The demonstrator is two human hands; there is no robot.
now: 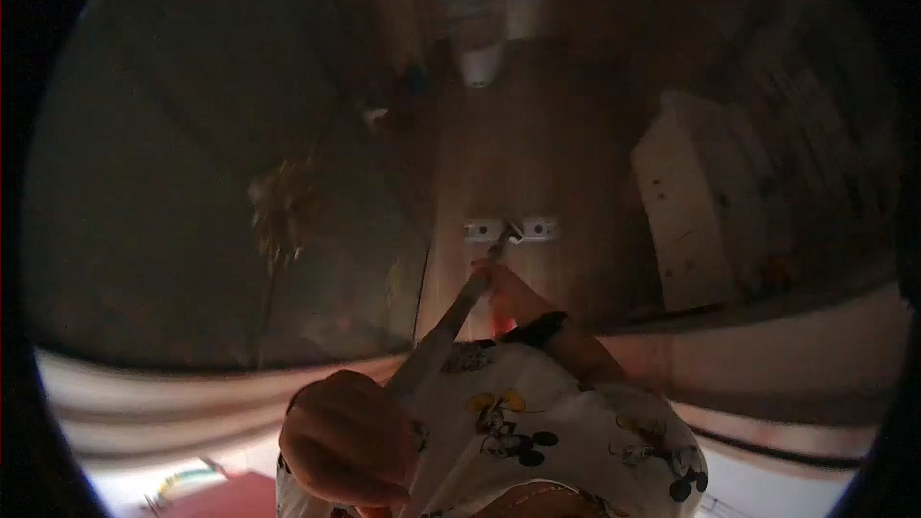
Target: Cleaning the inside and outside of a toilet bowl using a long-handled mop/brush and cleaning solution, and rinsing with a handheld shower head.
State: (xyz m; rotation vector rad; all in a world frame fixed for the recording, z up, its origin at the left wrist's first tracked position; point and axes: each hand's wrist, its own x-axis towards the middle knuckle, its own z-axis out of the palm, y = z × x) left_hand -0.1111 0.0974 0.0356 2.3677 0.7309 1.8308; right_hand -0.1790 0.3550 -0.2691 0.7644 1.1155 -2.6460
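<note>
A long grey mop pole (pixel 443 333) slants up and away from my body. At its far end, over the brown floor, is a narrow pale flat mop head (pixel 539 229) with a dark round mark on each half. My right hand (pixel 497 280) is closed around the pole a little short of the head, the arm stretched forward with a dark band on the wrist. Close to my body, my left hand (pixel 347 439) is curled into a fist at the near end of the pole. The pole's end is hidden by that hand.
Dim light blurs much of the room. A pale drawer unit (pixel 683 216) with dark knobs stands to the right. On the left is a tan, tufted object (pixel 281 206) on a thin stem. A blurred white object (pixel 477 62) lies far ahead, and something red (pixel 225 499) shows at lower left.
</note>
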